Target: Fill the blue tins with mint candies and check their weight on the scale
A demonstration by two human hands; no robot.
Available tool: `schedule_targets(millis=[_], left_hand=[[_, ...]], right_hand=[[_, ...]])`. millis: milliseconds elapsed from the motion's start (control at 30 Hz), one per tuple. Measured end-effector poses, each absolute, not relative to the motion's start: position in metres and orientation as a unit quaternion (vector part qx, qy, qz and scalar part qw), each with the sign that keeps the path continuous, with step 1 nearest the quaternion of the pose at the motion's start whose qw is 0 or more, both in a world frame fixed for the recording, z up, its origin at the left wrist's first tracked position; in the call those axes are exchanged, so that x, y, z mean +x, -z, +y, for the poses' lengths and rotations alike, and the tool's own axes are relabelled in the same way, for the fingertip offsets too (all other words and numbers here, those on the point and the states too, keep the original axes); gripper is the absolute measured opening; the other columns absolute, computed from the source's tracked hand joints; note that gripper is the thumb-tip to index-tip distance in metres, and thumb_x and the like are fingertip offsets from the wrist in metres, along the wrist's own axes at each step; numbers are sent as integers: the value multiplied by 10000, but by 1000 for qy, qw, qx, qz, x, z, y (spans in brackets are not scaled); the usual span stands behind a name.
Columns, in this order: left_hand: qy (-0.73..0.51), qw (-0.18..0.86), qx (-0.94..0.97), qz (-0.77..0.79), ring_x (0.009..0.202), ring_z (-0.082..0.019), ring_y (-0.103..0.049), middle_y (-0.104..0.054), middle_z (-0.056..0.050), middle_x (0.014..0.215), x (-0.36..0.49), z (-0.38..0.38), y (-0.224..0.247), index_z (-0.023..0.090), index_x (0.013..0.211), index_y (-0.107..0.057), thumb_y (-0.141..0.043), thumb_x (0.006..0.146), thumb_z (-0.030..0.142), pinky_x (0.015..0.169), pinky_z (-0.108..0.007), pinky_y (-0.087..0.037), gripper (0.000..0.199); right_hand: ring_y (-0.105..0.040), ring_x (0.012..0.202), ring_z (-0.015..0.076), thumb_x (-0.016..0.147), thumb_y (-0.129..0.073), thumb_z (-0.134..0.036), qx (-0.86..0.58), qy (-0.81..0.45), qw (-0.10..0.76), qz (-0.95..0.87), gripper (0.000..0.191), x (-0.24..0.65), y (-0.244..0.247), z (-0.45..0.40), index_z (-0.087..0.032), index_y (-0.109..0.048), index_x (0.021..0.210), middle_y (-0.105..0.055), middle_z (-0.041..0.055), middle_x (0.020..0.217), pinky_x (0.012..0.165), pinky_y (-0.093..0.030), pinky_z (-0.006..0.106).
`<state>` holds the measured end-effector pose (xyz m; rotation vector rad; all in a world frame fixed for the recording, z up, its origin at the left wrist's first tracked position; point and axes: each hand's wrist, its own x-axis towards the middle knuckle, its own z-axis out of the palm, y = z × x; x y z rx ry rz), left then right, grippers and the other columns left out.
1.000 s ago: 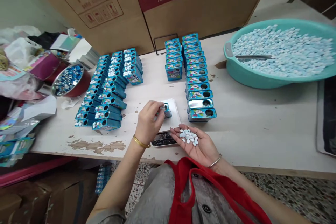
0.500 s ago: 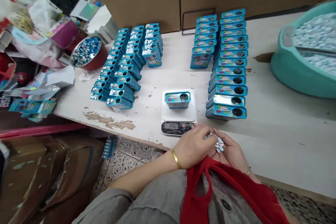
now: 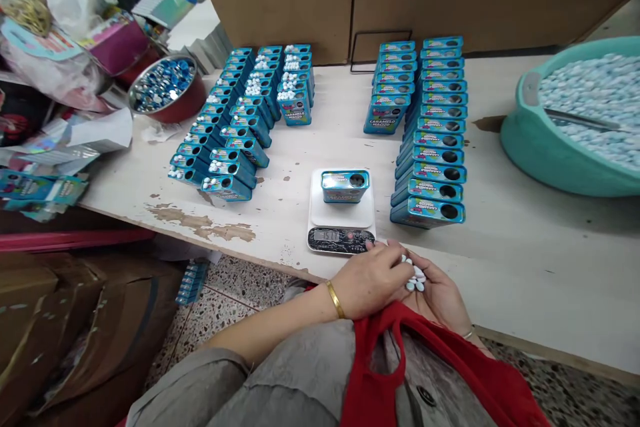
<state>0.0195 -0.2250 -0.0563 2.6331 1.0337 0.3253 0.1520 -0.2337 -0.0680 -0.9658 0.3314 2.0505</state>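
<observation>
Small white and pale blue candies (image 3: 416, 279) lie in the cupped palm of my right hand (image 3: 445, 299) at the table's front edge. Over that palm bends my left hand (image 3: 364, 280), a gold bracelet at its wrist, its fingers curled together against the candies. Whatever is between those fingertips is hidden. Just beyond my hands sits a white digital scale (image 3: 316, 207) with a lit display. On its plate stands a blue tin (image 3: 345, 187) with a round opening on top, turned to the right.
Rows of blue tins (image 3: 435, 173) stand at the right. More tins (image 3: 227, 187) with candies on their tops fill the left. A turquoise tub (image 3: 525, 160) of candies with a metal utensil is far right. A red-sided bowl (image 3: 167, 113) holds blue and silver pieces. Cardboard boxes (image 3: 285, 7) stand behind.
The digits on the scale display have changed. My left fingers have shifted slightly over the candies in my right palm. The camera view has moved a little.
</observation>
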Motion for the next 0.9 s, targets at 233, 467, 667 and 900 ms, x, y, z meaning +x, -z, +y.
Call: schedule_targets(millis=[233,467,667,900], left_hand=[[-137,156,916,344,852,-166,-539,-572,-79,970,9,-221,58,159,867,-590,-407,931,212,773,-270,-459,201],[-305,254,856,332,831,-130,-564,-585,-65,910,-5,-191,36,156,892,-580,-490,896,173,744,-229,-490,92],[-417,132,798,414,812,-119,-572,-585,-51,903,-27,-140,9,169,927,-595,-557,862,130,715,-231,-488,85],[-339,86,828,439,815,-144,-563,-615,-43,863,-39,-120,15,169,969,-592,-555,886,185,749,-291,-477,92]], right_hand=[[-675,1010,205,863,-425,-164,-372,-820,409,149,284,148,71,-229,-168,-694,955,-735,80,992,916,-540,394],[-704,751,133,890,-415,-147,-300,-824,459,140,278,141,65,-210,-134,-692,904,-742,54,824,756,-591,271],[-661,1053,248,894,-391,-147,-307,-824,456,141,322,139,55,-202,-60,-700,875,-721,177,1011,919,-547,351],[-648,1079,257,882,-419,-143,-306,-817,467,142,289,145,59,-201,-62,-696,886,-718,180,1025,940,-535,357]])
